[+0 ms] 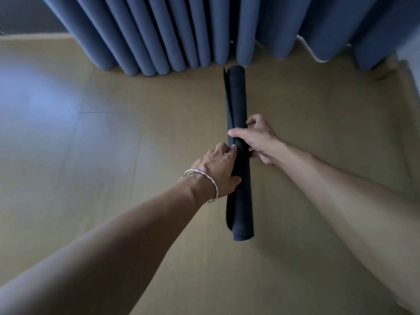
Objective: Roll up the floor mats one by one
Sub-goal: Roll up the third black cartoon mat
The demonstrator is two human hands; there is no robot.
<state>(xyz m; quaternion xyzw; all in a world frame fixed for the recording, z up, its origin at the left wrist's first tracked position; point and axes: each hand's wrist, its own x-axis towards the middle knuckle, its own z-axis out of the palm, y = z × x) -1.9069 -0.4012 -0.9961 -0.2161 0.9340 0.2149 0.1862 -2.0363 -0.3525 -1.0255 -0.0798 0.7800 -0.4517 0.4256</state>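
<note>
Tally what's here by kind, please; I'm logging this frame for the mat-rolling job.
Rolled black mat: 1
Hands, left hand and right hand, both gripping the mat: 2
Silver bracelet on the left wrist: 1
Blue curtain: 1
Total: 5

Behind the rolled mat point(237, 105), the left hand point(216, 169) hides its fingertips; the right hand point(256, 139) hides its palm.

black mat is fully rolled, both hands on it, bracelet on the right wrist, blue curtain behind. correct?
One thing is off: the bracelet is on the left wrist, not the right. The head view shows it just behind the left hand. The rest holds: the black mat is rolled into a tube, the right hand also grips it, and the blue curtain hangs behind.
</note>
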